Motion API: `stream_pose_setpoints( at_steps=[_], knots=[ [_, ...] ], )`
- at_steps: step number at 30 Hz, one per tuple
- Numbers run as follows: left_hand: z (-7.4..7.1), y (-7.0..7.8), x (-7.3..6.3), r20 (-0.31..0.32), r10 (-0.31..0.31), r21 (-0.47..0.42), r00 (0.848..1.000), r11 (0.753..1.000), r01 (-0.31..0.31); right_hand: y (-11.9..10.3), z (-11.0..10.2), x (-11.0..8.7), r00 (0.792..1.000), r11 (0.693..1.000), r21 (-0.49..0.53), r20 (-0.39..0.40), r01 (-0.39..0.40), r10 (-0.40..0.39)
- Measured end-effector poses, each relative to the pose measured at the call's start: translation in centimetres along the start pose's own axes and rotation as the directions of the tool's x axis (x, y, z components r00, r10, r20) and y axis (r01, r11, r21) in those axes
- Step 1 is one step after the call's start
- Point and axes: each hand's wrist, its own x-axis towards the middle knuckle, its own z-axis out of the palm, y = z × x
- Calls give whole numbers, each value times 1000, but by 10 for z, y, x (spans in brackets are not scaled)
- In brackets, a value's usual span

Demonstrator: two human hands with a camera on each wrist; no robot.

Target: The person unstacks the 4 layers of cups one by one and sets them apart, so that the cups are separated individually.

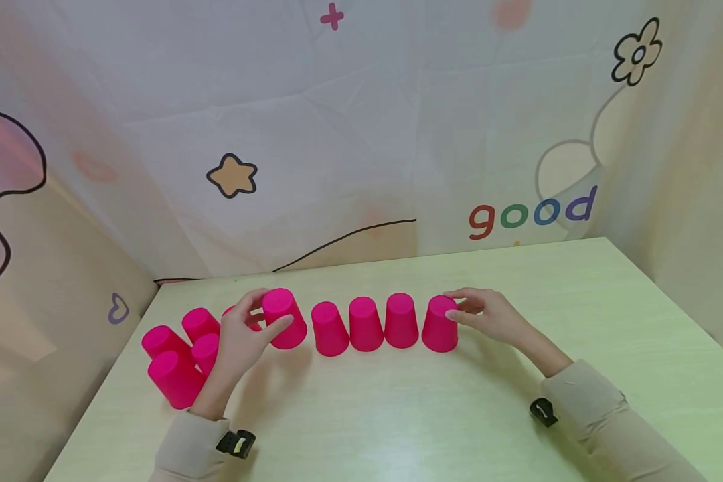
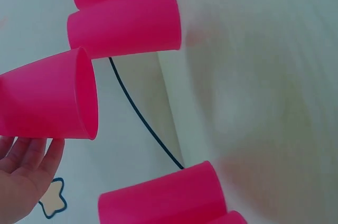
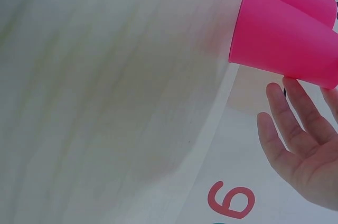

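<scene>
My left hand (image 1: 245, 338) grips an upside-down pink plastic cup (image 1: 286, 320) by its side, thumb in front and fingers behind. In the left wrist view this cup (image 2: 47, 97) hangs above the table, its open rim facing down toward the tabletop. To its right, several similar upside-down cups (image 1: 366, 325) form a row. At the row's right end, my right hand (image 1: 489, 313) holds the last cup (image 1: 440, 326) near its top between thumb and fingers. In the right wrist view the other fingers (image 3: 280, 102) stretch out beside that cup (image 3: 285, 36).
More upside-down pink cups (image 1: 177, 380) stand clustered at the table's left side, partly hidden behind my left hand and forearm. The pale wooden table (image 1: 385, 422) meets a printed cloth backdrop (image 1: 349, 134) along its far edge, with cloth at both sides as well.
</scene>
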Motion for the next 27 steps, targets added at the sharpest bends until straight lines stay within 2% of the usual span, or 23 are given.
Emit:
stream_pose_setpoints(
  at_steps=[9, 12, 19, 27],
  knots=[
    [-3, -17, -2, 26, -131, 53, 991, 990, 129, -1, 0, 0, 1000, 1000, 2, 0, -12, 12],
    [-4, -22, -3, 24, -166, 101, 986, 981, 163, -1, 0, 0, 1000, 1000, 4, 0, -14, 14],
    [-6, -26, -3, 16, -230, 184, 973, 957, 224, 0, 1, 0, 1000, 1000, 1, -2, -4, 4],
    [-7, -26, -4, 15, -264, 208, 964, 944, 256, 0, 0, 0, 1000, 1000, 0, -2, -2, 2]
  ],
)
